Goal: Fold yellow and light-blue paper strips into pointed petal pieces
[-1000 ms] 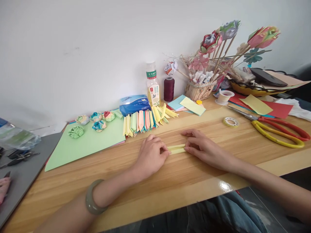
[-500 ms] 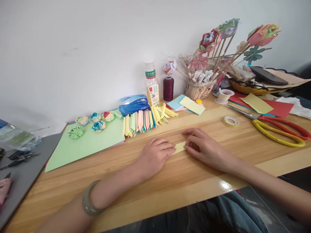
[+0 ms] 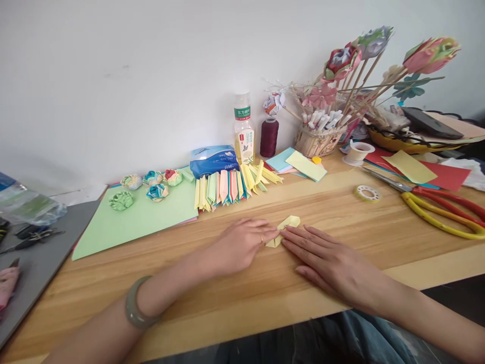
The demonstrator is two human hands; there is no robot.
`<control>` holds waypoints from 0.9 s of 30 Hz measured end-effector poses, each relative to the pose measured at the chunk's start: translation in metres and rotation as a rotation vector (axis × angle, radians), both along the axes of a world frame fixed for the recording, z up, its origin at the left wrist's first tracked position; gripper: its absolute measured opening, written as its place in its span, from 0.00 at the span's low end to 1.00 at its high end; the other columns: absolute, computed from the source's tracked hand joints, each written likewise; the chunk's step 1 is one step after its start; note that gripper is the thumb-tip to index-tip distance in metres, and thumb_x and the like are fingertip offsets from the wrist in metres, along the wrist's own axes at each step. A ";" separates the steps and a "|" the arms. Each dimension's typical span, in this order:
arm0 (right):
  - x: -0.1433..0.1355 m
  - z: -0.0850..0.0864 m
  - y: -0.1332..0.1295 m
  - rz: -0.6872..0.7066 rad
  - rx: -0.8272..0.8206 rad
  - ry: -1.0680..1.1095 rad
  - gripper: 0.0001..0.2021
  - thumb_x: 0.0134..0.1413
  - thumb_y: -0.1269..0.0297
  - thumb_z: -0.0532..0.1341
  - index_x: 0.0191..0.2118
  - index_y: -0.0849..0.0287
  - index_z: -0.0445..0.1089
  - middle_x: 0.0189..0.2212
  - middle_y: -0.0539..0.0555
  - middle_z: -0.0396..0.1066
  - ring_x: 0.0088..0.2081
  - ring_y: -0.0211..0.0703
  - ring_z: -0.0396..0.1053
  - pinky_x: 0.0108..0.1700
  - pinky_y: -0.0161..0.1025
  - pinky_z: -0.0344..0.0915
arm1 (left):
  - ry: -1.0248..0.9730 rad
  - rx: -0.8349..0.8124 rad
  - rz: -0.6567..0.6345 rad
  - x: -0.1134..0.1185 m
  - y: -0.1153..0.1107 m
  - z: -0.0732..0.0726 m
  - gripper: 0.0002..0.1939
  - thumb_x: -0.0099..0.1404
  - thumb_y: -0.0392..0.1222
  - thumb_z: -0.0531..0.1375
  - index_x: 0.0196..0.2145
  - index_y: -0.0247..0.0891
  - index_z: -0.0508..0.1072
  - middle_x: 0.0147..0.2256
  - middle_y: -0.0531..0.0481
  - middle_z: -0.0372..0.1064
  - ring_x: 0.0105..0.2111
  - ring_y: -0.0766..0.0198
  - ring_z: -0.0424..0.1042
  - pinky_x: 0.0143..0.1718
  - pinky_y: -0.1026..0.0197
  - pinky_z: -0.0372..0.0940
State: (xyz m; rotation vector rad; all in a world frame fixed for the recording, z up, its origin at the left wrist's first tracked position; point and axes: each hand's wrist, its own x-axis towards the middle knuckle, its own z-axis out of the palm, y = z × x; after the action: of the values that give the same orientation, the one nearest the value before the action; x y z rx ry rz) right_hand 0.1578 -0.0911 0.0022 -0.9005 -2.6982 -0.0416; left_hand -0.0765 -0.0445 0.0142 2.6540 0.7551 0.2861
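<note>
A small folded strip of pale yellow paper (image 3: 291, 221) lies on the wooden table with its corners turned at an angle. My left hand (image 3: 238, 245), a ring on one finger, holds the strip's left edge down with its fingertips; its thumb is hidden. My right hand (image 3: 329, 255) lies flat with fingers stretched out, fingertips touching the strip's right side. Just behind my left hand stands a row of folded paper pieces (image 3: 220, 189) in yellow, green, pink and blue.
Several paper flowers (image 3: 156, 192) rest on a green sheet (image 3: 125, 222) at left. A blue tissue pack (image 3: 214, 161), bottle (image 3: 244, 136) and purple thread spool (image 3: 269, 137) stand behind. At right are tape (image 3: 367, 193), scissors (image 3: 439, 207) and a pen basket (image 3: 318, 141).
The yellow strip has gone from lying straight to showing angled folds. My right hand has turned from a pinch to lying flat. The view has shifted slightly.
</note>
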 end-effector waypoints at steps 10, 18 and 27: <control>0.003 -0.004 0.000 0.015 -0.037 -0.014 0.26 0.63 0.65 0.50 0.65 0.63 0.46 0.61 0.59 0.53 0.62 0.47 0.50 0.60 0.49 0.54 | 0.098 -0.223 -0.187 -0.017 0.020 0.012 0.34 0.63 0.21 0.45 0.61 0.49 0.52 0.62 0.57 0.50 0.63 0.67 0.44 0.63 0.53 0.40; 0.003 -0.001 0.002 0.012 -0.108 -0.030 0.31 0.62 0.59 0.52 0.66 0.59 0.38 0.62 0.57 0.50 0.62 0.49 0.48 0.61 0.52 0.52 | 0.131 -0.212 -0.204 -0.019 0.024 0.010 0.34 0.64 0.22 0.45 0.62 0.50 0.51 0.62 0.57 0.48 0.64 0.67 0.42 0.63 0.50 0.38; 0.003 -0.002 0.003 0.005 -0.062 -0.066 0.34 0.61 0.54 0.52 0.66 0.58 0.35 0.62 0.57 0.51 0.63 0.51 0.46 0.60 0.55 0.53 | 0.095 -0.146 -0.209 -0.020 0.020 0.013 0.34 0.60 0.19 0.48 0.58 0.50 0.59 0.60 0.56 0.54 0.63 0.65 0.47 0.62 0.54 0.44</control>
State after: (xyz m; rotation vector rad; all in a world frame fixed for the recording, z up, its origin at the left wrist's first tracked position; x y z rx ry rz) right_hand 0.1608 -0.0882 0.0002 -0.9258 -2.7771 0.0132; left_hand -0.0963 -0.0244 0.0273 2.5936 0.4999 0.0480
